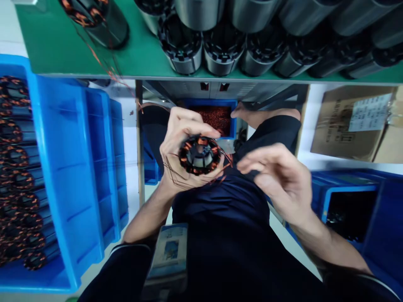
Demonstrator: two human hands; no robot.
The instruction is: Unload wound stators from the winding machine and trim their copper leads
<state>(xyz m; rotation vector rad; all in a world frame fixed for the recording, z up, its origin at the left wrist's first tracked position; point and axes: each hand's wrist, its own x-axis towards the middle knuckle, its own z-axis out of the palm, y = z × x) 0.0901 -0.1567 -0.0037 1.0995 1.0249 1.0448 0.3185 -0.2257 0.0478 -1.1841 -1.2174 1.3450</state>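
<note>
My left hand (179,130) is wrapped round a motor stator (200,156), its open wound end facing up towards me. Orange copper windings ring the black rim, and thin loose wires stick out on both sides. On the right of the stator, a bunch of copper wire ends (228,160) points towards my right hand (281,184). That hand hovers a little apart from the wires, its fingers half bent and the thumb separate, with nothing visible between them.
A green bench (145,58) ahead carries rows of metal stators (222,52) and one wound stator (103,23) trailing wire. Wound stators fill a blue crate (53,176) at left. Below are a blue bin (233,121) of copper scraps, a cardboard box (340,126) and another blue crate (327,201).
</note>
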